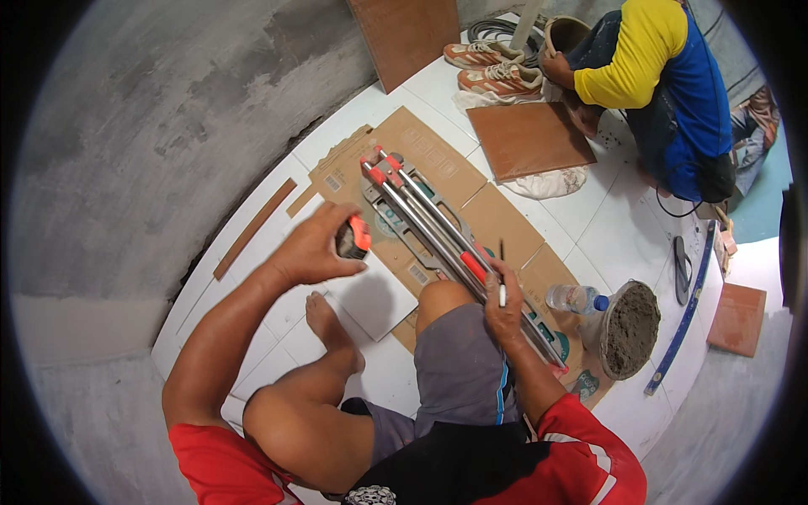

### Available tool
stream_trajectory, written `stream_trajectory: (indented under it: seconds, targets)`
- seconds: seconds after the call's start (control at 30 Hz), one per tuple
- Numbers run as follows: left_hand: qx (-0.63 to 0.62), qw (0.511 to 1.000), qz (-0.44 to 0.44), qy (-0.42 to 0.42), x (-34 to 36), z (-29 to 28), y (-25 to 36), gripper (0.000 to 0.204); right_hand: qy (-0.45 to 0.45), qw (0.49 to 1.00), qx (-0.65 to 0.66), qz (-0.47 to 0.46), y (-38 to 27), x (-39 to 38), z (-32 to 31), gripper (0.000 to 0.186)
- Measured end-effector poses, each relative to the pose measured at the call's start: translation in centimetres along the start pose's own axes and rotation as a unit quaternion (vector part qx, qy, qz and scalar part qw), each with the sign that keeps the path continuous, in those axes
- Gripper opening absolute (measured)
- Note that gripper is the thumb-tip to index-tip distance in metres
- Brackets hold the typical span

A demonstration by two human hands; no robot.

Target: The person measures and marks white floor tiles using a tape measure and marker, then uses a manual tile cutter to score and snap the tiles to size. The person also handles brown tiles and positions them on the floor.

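My left hand [310,252] is closed around an orange and black tape measure [360,234], held above a loose white tile [374,299] at the near edge of the cardboard. With its fingers curled, my right hand [503,316] grips a slim pen [502,295] with a white end, beside the rails of a manual tile cutter [421,210]. The cutter, with two metal rails and red end pieces, lies diagonally on flattened cardboard [501,220]. A red handle [474,267] on it sits just left of my right hand.
A bucket of grey mortar [633,330] and a water bottle [575,299] stand at right, near a blue spirit level [686,316] and a sandal [681,271]. Brown tiles [530,139] and shoes [501,80] lie farther off. Another person [665,93] crouches holding a bucket [566,35].
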State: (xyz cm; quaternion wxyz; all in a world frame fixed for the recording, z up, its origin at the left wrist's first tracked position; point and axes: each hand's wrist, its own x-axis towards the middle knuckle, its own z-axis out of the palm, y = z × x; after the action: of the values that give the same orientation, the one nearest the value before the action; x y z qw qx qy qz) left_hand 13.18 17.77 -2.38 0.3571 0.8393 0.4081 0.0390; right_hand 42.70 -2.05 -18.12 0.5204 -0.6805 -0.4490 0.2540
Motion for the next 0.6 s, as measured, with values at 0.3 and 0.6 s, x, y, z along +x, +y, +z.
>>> stream_trajectory:
  seconds: [0.3, 0.6]
  targets:
    - [-0.164, 0.984, 0.069, 0.000, 5.1, 4.7, 1.3, 0.090, -0.092, 0.846, 0.480, 0.211, -5.5, 4.0, 12.5, 0.047]
    - [-0.115, 0.992, 0.047, -0.038, 7.5, 4.9, -4.6, 0.094, -0.103, 0.766, 0.550, 0.316, -4.0, 5.8, 17.6, 0.045]
